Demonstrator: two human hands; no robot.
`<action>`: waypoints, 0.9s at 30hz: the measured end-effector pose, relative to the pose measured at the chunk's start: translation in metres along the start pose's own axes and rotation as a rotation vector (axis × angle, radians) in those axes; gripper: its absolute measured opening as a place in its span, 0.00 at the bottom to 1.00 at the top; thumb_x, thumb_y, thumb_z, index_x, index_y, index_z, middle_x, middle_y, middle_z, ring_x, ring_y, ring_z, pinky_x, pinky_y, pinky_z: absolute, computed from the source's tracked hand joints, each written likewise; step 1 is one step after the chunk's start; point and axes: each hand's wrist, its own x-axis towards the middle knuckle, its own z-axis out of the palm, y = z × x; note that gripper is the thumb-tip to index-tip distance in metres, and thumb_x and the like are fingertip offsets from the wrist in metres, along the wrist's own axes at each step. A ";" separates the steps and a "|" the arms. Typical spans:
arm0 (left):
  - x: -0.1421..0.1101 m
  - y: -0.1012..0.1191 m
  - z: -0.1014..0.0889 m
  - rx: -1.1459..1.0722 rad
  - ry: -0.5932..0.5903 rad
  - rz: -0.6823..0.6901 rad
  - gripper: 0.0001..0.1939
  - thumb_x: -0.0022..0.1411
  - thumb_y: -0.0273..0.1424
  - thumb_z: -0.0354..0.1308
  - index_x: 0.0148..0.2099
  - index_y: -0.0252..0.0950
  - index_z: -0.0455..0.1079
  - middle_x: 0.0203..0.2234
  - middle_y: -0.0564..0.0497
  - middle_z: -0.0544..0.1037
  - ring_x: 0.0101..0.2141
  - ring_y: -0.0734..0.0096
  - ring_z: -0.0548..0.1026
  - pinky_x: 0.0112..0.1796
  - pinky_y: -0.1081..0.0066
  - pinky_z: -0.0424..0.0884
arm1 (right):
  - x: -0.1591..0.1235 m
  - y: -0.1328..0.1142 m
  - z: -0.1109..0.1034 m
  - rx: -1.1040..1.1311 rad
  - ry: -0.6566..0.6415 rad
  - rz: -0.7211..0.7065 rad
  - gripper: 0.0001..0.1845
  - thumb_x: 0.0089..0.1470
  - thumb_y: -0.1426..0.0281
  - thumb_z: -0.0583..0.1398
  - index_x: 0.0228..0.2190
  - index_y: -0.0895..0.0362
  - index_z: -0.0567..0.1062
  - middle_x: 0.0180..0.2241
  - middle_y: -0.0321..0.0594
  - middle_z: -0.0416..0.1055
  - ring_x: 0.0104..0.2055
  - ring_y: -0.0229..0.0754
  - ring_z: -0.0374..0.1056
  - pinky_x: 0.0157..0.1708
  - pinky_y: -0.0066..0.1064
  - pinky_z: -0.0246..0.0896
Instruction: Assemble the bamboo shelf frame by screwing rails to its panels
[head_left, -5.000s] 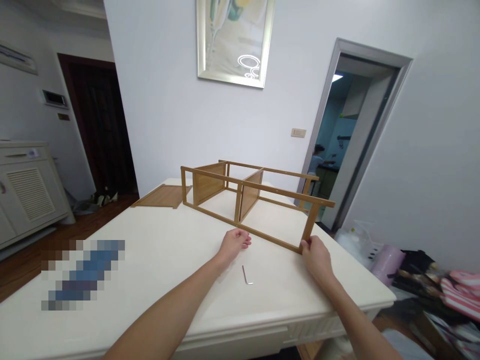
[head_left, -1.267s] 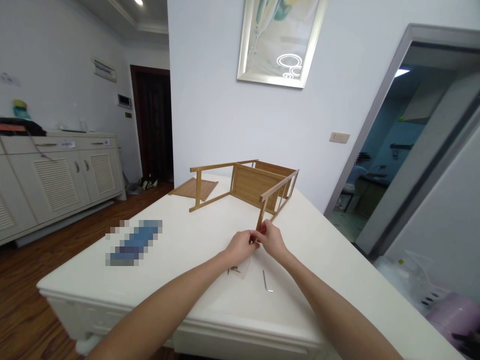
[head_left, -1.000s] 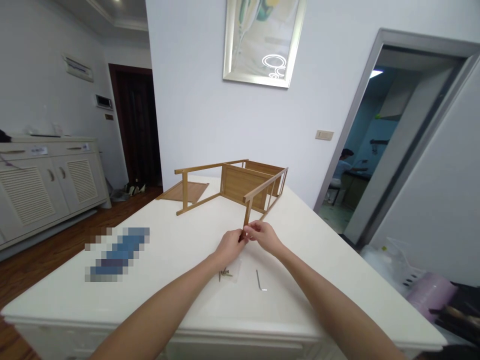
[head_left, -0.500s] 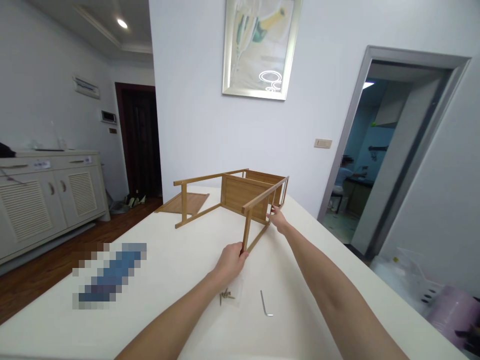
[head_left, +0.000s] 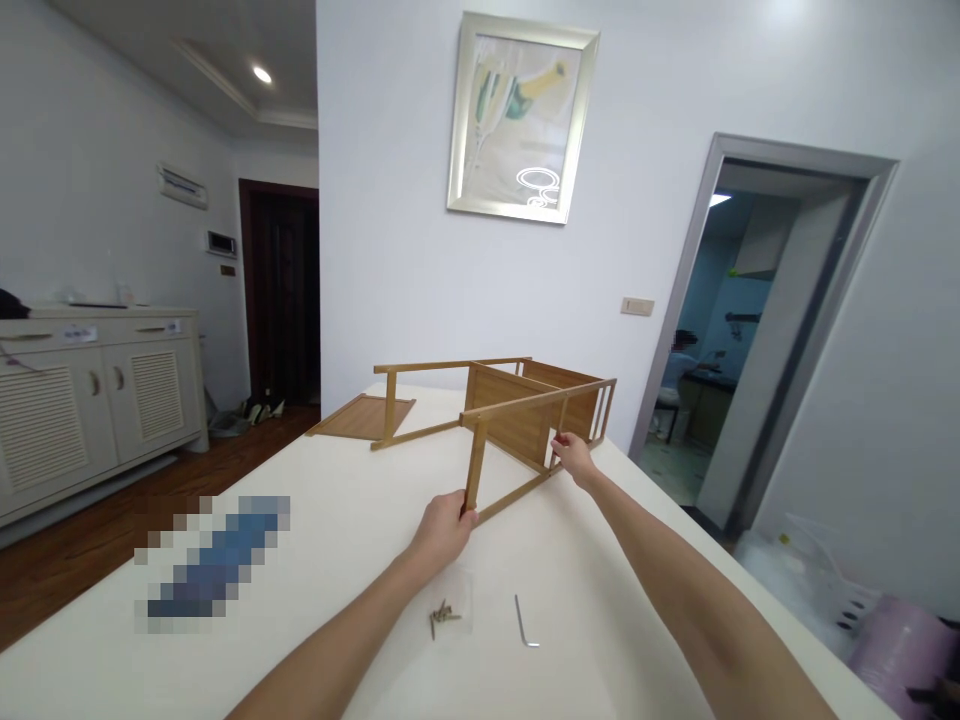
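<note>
Wooden frame (head_left: 517,400) on its side on white surface (head_left: 337,590). L grip (head_left: 444,530) closed round near lower corner; R grip (head_left: 574,458) closed on crossbar by middle panel, farther back. Frame extends up & away from L grip, w/ screws (head_left: 442,614) nearby.

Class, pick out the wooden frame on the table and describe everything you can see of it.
The wooden frame is light brown, with slim rails, short crosspieces and two flat panels set between its long sides. It lies lengthwise on the white table, panels standing on edge, nearest end open. The left hand grips the near crosspiece; the right hand holds the same side farther along.
</note>
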 end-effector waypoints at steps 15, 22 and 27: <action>0.008 -0.053 -0.046 -0.019 0.072 -0.073 0.07 0.57 0.30 0.56 0.35 0.35 0.73 0.31 0.48 0.80 0.34 0.63 0.77 0.36 0.70 0.68 | -0.093 -0.002 -0.030 -0.082 0.040 -0.173 0.16 0.49 0.54 0.58 0.26 0.54 0.67 0.25 0.36 0.68 0.28 0.41 0.63 0.29 0.32 0.59; -0.024 -0.042 -0.069 0.299 0.045 -0.188 0.11 0.63 0.32 0.50 0.42 0.33 0.71 0.40 0.40 0.79 0.42 0.57 0.76 0.44 0.63 0.69 | -0.133 -0.013 -0.019 -0.075 0.044 -0.227 0.21 0.51 0.48 0.56 0.30 0.54 0.69 0.29 0.41 0.72 0.32 0.44 0.66 0.33 0.35 0.62; -0.057 -0.035 -0.087 0.655 0.064 -0.307 0.17 0.65 0.36 0.47 0.48 0.31 0.70 0.49 0.34 0.74 0.54 0.40 0.65 0.49 0.30 0.56 | -0.144 -0.022 -0.016 -0.082 0.043 -0.237 0.24 0.51 0.45 0.56 0.31 0.54 0.69 0.30 0.43 0.73 0.33 0.45 0.67 0.34 0.35 0.62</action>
